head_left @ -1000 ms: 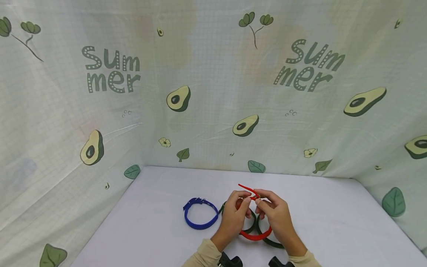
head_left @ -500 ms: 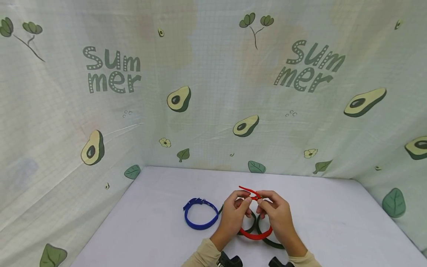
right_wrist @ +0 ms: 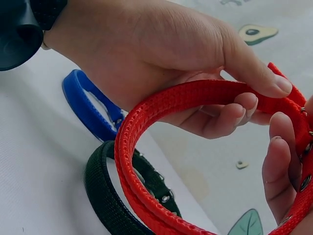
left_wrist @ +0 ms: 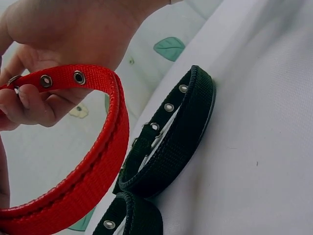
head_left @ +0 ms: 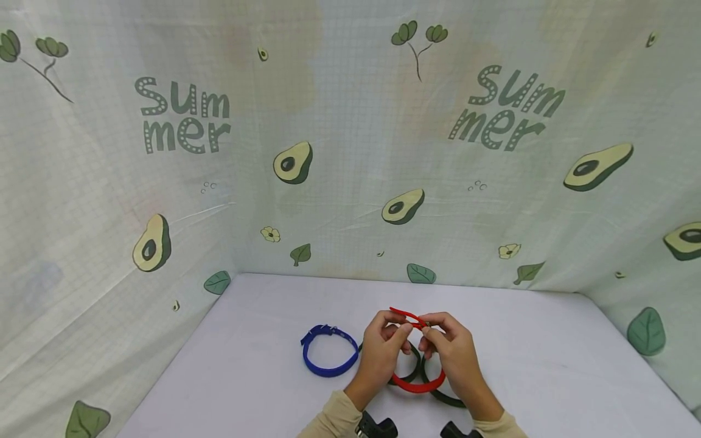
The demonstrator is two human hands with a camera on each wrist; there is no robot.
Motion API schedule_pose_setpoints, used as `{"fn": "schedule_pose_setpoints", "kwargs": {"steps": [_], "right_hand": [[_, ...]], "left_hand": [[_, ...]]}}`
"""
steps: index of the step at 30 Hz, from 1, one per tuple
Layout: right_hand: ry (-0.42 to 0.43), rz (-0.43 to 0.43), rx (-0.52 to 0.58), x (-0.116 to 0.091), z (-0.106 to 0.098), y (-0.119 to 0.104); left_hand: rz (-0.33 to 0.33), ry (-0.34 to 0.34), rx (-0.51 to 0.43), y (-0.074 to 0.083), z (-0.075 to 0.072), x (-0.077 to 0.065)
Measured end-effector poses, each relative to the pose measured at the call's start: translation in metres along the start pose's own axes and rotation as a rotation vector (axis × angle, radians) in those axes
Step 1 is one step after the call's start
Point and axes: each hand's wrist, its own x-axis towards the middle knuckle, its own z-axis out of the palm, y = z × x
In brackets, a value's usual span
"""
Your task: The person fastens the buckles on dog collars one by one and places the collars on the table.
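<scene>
A red webbing collar (head_left: 418, 388) with metal eyelets (left_wrist: 79, 77) is held up in a loop between both hands, its bottom curve hanging toward me. My left hand (head_left: 380, 350) pinches the strap with thumb and fingers, and the strap's free end sticks out above those fingertips. Opposite it, my right hand (head_left: 459, 356) pinches the collar by its metal fittings, which the fingers partly cover. Behind and below the red loop lie a dark green collar (left_wrist: 190, 122) and a second green collar (left_wrist: 146, 215), side by side on the table, partly hidden by the hands in the head view.
A blue buckled collar (head_left: 330, 371) lies on the white table (head_left: 230, 377) to the left of my left hand. A printed cloth (head_left: 339, 109) hangs behind the table and along its sides. Black wrist-camera housings show below both hands.
The free end of the red strap has dropped slightly toward my left fingers. My left hand has shifted a little to the left; the collars on the table stay put.
</scene>
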Motion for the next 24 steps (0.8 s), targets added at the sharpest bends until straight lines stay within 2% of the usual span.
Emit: {"fn": "schedule_pose_setpoints", "kwargs": {"steps": [7,12,19,24], "right_hand": [[0.005,-0.006,0.001,-0.0002,0.0000,-0.0006],[0.012,-0.007,0.003,-0.0003,0.0009,-0.0022],[0.050,0.011,0.086,-0.0013,-0.0001,-0.0053],[0.068,-0.008,0.149,-0.0017,-0.0003,-0.0067]], "left_hand": [[0.025,0.041,-0.013,0.0015,0.0008,-0.0015],[0.027,0.042,-0.009,0.0016,-0.0001,-0.0009],[-0.024,-0.005,-0.029,0.0003,-0.0023,0.0009],[-0.082,-0.035,0.000,0.0013,-0.0038,0.0013]]}}
